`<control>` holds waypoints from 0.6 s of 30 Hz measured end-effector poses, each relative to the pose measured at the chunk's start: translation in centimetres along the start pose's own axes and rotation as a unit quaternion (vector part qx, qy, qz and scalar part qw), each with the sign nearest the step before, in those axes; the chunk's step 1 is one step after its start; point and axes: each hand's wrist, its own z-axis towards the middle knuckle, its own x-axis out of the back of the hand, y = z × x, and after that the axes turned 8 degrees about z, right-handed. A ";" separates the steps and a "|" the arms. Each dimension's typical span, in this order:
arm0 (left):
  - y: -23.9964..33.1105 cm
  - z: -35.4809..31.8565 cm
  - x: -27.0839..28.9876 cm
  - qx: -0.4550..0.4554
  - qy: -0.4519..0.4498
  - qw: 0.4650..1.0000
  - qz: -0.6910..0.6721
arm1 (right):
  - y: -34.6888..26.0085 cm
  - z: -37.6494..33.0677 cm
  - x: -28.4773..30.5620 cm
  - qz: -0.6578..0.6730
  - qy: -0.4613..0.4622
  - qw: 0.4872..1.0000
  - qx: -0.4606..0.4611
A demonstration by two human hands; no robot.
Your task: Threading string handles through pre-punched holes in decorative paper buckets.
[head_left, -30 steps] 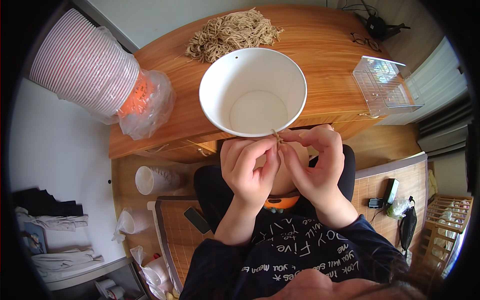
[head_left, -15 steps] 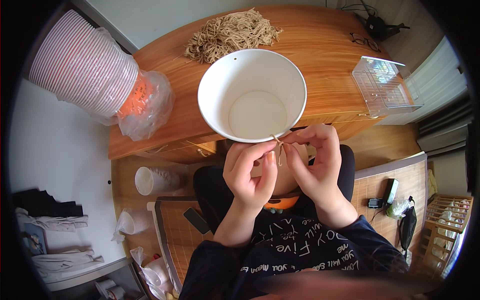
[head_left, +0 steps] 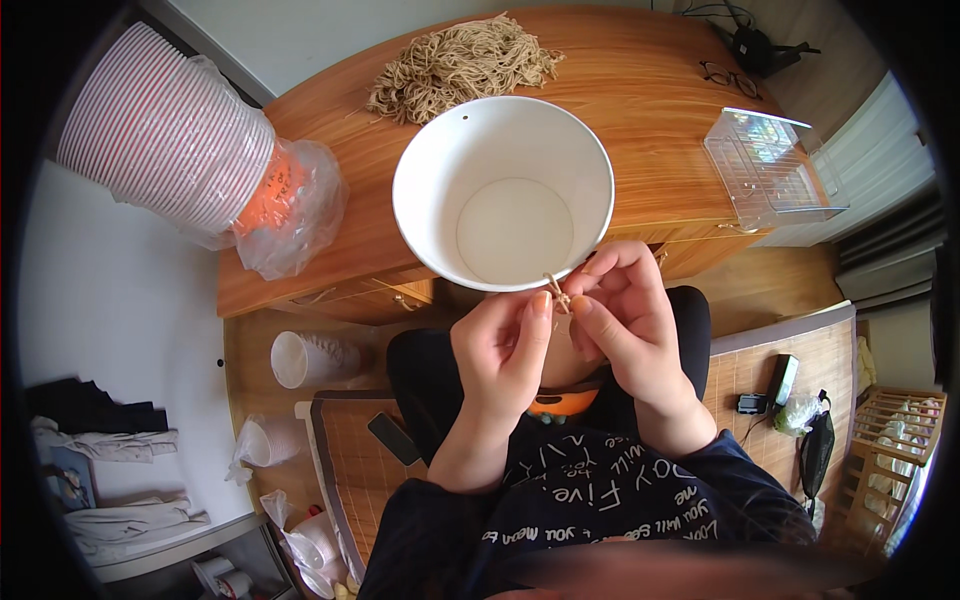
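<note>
A large white paper bucket [head_left: 500,145] tips its mouth toward me at the desk's near edge. One small hole shows in its far wall. At the near rim, a piece of tan cord [head_left: 557,291] passes over the edge and is looped into a small knot outside. My left hand [head_left: 498,345] pinches the cord between thumb and fingers from the left side. From the right, my right hand [head_left: 640,345] pinches it too, thumb tip against the knot and index finger raised by the rim. The hands partly hide the cord's ends.
Tan cords [head_left: 465,65] lie heaped behind the bucket on the wooden desk [head_left: 650,130]. Nested buckets [head_left: 165,130] in plastic wrap lean at far left. A clear plastic tray [head_left: 770,165] and glasses [head_left: 730,78] sit at right. Below are a floor bucket [head_left: 305,360] and a phone [head_left: 393,440].
Both thumbs have come in closer to the cord, and the loose end that hung below is now gathered at the knot. The bucket has shifted very slightly.
</note>
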 end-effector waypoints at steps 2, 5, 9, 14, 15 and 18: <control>-0.2 0.2 -0.3 0.028 -0.006 1.000 -0.010 | 0.0 -0.2 0.1 -0.018 -0.001 1.000 -0.009; -0.9 0.5 -0.1 0.106 -0.079 0.973 -0.188 | 0.2 -0.3 -0.1 -0.041 -0.011 0.998 0.043; -1.0 0.3 -1.9 0.199 -0.057 0.917 -0.341 | 0.4 -0.5 -0.1 -0.076 -0.018 0.996 0.053; -2.3 -0.1 -1.8 0.250 -0.086 0.891 -0.370 | 0.4 -0.8 -0.1 -0.104 0.003 0.993 0.057; -2.6 0.1 -1.7 0.241 -0.103 0.879 -0.397 | 0.3 -0.8 -0.2 -0.098 0.004 0.993 0.060; -2.9 0.2 -1.2 0.249 -0.128 0.861 -0.424 | 0.2 -0.8 0.1 -0.070 0.005 0.996 0.060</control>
